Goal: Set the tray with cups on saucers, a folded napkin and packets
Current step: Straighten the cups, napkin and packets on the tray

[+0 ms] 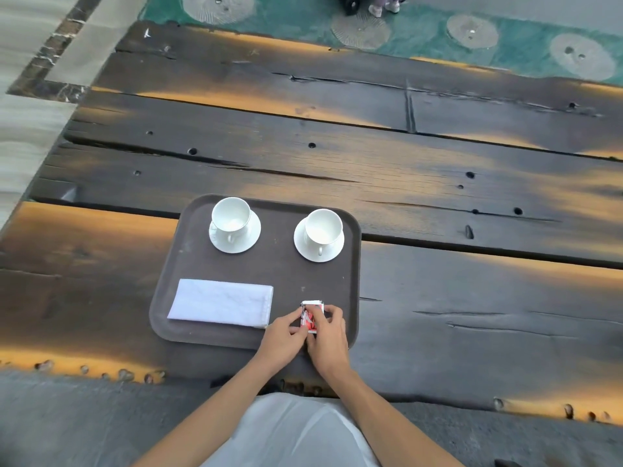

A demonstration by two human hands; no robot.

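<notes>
At the near right corner of the dark brown plastic tray [350,284], left hand [281,335] and right hand [328,332] each grip clamped on the small red-and-white paper packets [312,315].

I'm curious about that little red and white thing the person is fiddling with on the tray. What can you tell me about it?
It is a small stack of packets, printed red and white, seemingly paper; the print is too small to read. It sits on the near right part of the brown tray, right of the folded white napkin and apart from it. Both hands pinch it: the left hand from the left, the right hand from the right, fingers partly covering it.
</notes>
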